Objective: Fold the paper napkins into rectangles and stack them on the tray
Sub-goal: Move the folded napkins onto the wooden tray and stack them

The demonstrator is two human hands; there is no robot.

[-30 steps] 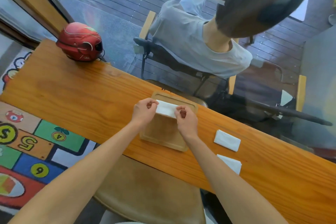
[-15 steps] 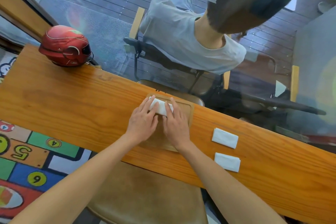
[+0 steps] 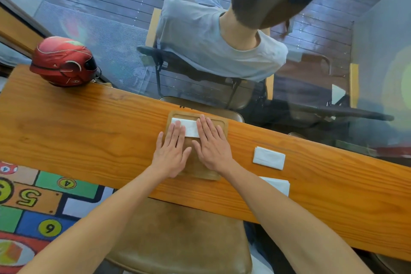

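A folded white napkin (image 3: 189,127) lies across the far part of the wooden tray (image 3: 223,125) on the long wooden counter. My left hand (image 3: 171,153) lies flat with straight fingers, its fingertips pressing the napkin's left part. My right hand (image 3: 212,144) lies flat beside it, fingers straight over the napkin's right end. Two more white napkins lie on the counter to the right: one (image 3: 269,158) in full view, the other (image 3: 279,184) partly hidden behind my right forearm.
A red helmet (image 3: 63,62) sits at the counter's far left end. A glass pane runs along the counter's far edge; beyond it a person in a grey shirt (image 3: 213,46) sits on a chair. A brown stool (image 3: 178,240) stands below me.
Both hands went from pinching the napkin above the tray to lying flat on it. The napkin now rests on the tray, and my hands have slid slightly apart.
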